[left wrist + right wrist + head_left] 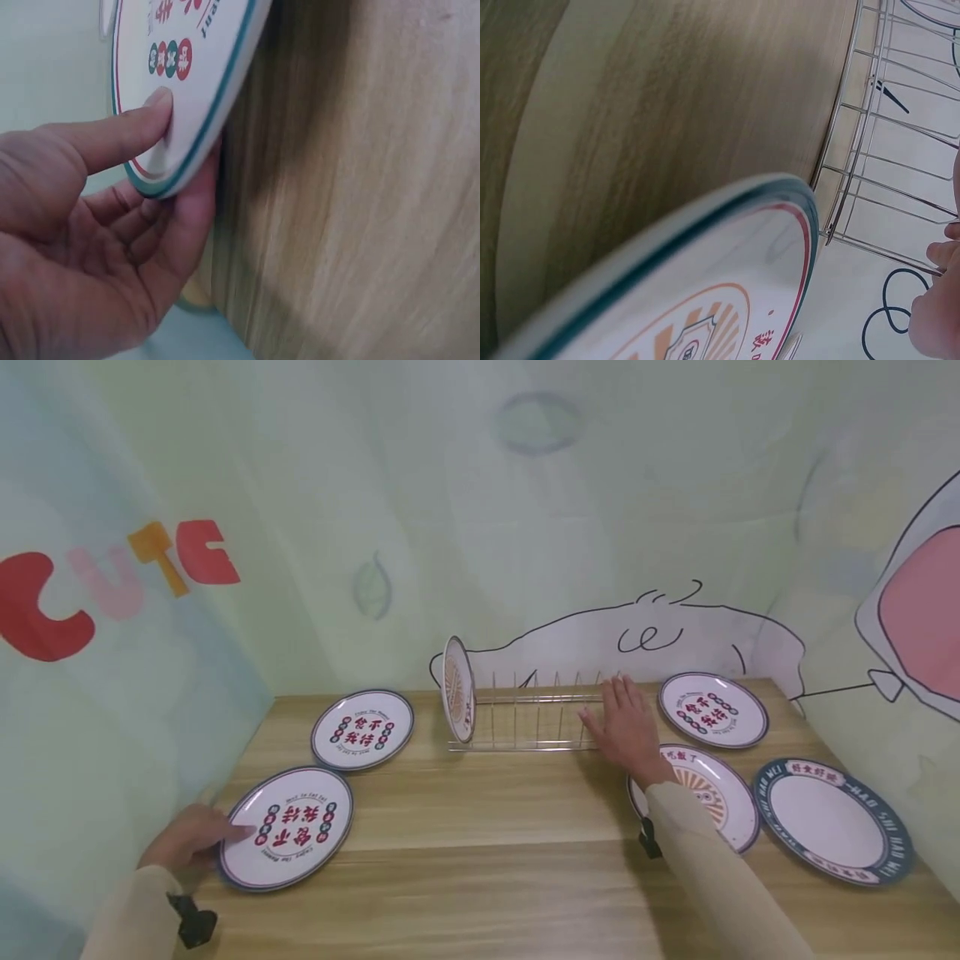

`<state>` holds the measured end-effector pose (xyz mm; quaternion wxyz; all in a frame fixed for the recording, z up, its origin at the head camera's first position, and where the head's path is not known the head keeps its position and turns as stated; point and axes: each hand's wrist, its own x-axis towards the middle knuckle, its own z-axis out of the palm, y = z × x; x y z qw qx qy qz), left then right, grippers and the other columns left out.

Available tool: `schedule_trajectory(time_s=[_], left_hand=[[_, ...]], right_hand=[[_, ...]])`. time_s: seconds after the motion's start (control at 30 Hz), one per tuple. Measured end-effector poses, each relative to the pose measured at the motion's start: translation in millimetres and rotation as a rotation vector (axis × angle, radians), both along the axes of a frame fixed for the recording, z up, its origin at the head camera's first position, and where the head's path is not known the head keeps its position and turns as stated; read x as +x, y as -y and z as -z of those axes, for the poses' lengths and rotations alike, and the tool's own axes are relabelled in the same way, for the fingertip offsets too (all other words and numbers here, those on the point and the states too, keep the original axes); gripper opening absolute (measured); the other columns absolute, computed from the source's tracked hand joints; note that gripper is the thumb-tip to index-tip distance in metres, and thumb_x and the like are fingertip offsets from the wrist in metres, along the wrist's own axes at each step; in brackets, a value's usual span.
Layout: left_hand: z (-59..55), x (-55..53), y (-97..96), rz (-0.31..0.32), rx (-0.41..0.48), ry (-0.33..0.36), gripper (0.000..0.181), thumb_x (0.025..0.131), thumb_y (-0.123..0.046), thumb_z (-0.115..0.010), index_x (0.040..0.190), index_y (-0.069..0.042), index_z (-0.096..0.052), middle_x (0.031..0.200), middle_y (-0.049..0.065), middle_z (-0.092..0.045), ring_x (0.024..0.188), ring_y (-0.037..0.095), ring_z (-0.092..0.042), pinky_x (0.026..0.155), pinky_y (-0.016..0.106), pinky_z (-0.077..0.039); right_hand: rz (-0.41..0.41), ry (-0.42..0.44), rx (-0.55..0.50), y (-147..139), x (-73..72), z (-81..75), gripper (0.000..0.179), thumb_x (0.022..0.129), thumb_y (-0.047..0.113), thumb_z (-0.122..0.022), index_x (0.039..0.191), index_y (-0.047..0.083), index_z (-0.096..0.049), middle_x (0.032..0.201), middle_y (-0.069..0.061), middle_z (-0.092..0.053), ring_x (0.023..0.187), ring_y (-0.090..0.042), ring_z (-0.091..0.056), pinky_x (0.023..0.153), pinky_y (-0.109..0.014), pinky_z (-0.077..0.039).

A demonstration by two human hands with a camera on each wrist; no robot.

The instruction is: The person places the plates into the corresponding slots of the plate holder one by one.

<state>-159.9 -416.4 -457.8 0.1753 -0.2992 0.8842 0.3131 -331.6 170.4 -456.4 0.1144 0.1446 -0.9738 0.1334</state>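
Observation:
My left hand (pixel 191 837) pinches the rim of a white dinner plate (pixel 288 828) with red characters and a dark blue-green edge. In the left wrist view the thumb (pixel 142 127) lies on top of the plate and the fingers are beneath it; that edge is raised off the table. My right hand (pixel 628 727) rests at the right end of a wire dish rack (pixel 536 745), fingers mostly straight and thumb spread to the left. Only parts of its fingers (pixel 930 322) show in the right wrist view. One plate (pixel 457 689) stands upright in the rack's left end.
Another character plate (pixel 363 729) lies behind the held one. To the right lie a similar plate (pixel 714 710), a sunburst-patterned plate (pixel 727 785) partly under my right forearm, and a blue-rimmed oval plate (pixel 832 822). A printed cloth (pixel 465 527) hangs behind the wooden table (pixel 465 877).

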Motion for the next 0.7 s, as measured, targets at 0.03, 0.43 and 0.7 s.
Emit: schedule_trajectory(time_s=[0.03,0.43,0.7], left_hand=[[-0.9,1.3,1.3,0.010,0.029,-0.009,0.041,0.093,-0.020,-0.069,0.106,0.017,-0.056,0.076,0.008,-0.060,0.070,0.018,-0.056,0.063,0.027,-0.049],[-73.2,14.6,-27.8,0.272,-0.187,-0.287,0.039,0.095,-0.015,-0.063,0.115,0.015,-0.049,0.095,0.032,-0.063,0.076,0.028,-0.061,0.060,0.033,-0.052],[-140.6,24.6,-97.3,0.308,-0.421,-0.574,0.041,0.093,-0.011,-0.060,0.122,0.017,-0.053,0.080,0.024,-0.062,0.067,0.028,-0.055,0.050,0.029,-0.041]], right_hand=[[0.001,0.003,0.001,0,-0.2,0.5,0.075,0.104,0.047,-0.041,0.153,-0.007,-0.026,0.160,-0.030,-0.025,0.153,-0.044,-0.016,0.127,-0.054,-0.012],[0.003,0.012,0.000,1,0.1,-0.8,0.074,0.104,0.046,-0.042,0.153,-0.007,-0.026,0.160,-0.029,-0.025,0.153,-0.043,-0.016,0.127,-0.053,-0.011],[0.008,0.009,-0.027,-1,-1.5,2.2,0.074,0.103,0.047,-0.043,0.153,-0.006,-0.027,0.161,-0.028,-0.025,0.153,-0.043,-0.015,0.127,-0.053,-0.009]])
